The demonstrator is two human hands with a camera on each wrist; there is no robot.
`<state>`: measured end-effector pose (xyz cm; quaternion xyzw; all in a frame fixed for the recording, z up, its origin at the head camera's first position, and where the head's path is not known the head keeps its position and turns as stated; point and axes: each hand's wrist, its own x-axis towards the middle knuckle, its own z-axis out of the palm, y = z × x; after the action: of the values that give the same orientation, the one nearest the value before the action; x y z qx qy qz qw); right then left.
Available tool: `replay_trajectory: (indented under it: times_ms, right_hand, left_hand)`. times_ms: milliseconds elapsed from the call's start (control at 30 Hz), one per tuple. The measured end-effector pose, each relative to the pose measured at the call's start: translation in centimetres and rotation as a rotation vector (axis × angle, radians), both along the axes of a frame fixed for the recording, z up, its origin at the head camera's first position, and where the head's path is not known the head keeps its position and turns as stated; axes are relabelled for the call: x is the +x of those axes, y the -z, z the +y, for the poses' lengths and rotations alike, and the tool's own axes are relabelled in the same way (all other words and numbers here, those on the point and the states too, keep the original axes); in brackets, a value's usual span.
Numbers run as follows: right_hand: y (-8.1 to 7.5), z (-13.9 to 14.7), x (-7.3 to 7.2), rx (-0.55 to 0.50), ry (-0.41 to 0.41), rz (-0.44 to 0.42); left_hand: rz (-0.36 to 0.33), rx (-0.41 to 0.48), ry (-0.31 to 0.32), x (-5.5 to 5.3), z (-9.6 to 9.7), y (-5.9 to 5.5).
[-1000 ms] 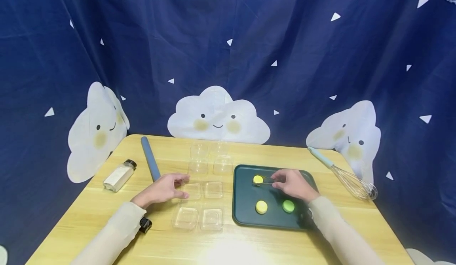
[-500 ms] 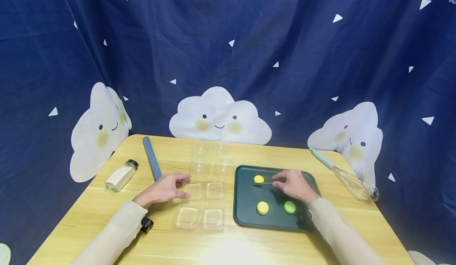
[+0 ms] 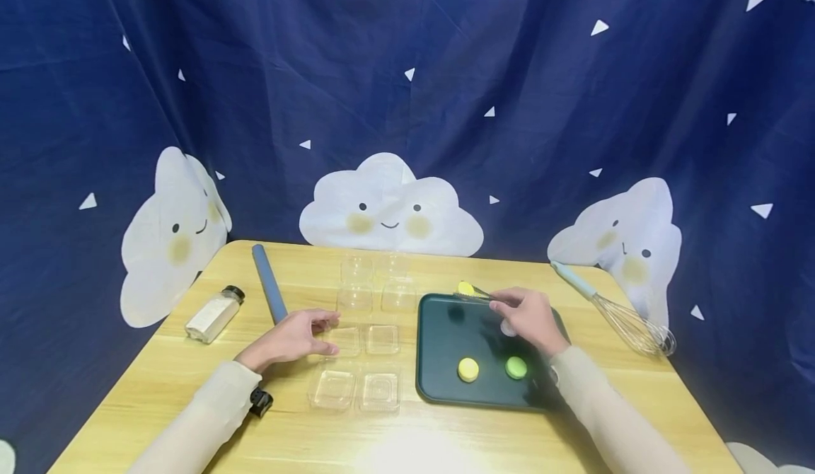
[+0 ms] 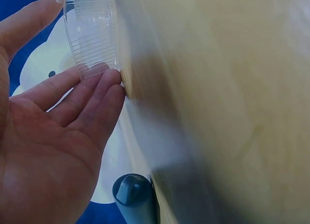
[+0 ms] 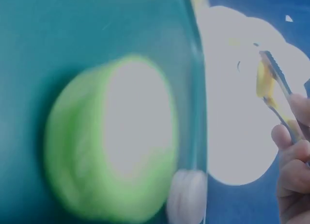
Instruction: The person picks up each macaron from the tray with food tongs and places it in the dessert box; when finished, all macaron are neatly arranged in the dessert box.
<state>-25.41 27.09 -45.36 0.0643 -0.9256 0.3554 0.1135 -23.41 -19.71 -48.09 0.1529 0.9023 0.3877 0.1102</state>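
Observation:
My right hand (image 3: 530, 318) pinches small metal tongs (image 5: 277, 71), whose serrated tips grip a yellow macaron (image 3: 466, 288) raised above the far rim of the dark green tray (image 3: 439, 403). On that tray lie another yellow macaron (image 3: 467, 370), a green macaron (image 3: 516, 368) and a white macaron (image 5: 186, 197), the white one partly hidden by my hand in the head view. My left hand (image 3: 296, 336) holds a clear plastic box (image 3: 345, 342) at its side, thumb and fingertips on its wall in the left wrist view (image 4: 92, 40).
More clear boxes (image 3: 380, 391) stand beside and in front of the held one, their lids (image 3: 355, 297) raised behind. A blue-grey rolling pin (image 3: 269, 283) and a white-filled jar (image 3: 215, 316) lie at the left. A whisk (image 3: 627, 322) lies right of the tray.
The tongs have lifted the yellow macaron off the tray, up and toward its far rim. The white macaron now shows below my right hand. My left hand stays put.

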Motion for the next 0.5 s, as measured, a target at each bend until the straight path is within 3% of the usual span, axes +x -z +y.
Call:
replay_trajectory:
  times_ms: [233, 500]
  right_hand:
    - [-1.8, -1.7, 0.0, -0.128, 0.042, 0.044]
    - [-2.9, -5.5, -0.8, -0.144, -0.028, 0.149]
  left_hand:
    - [0.004, 0.004, 0.008, -0.2, 0.2, 0.0]
    - [0.012, 0.007, 0.019, 0.0, 0.0, 0.0]
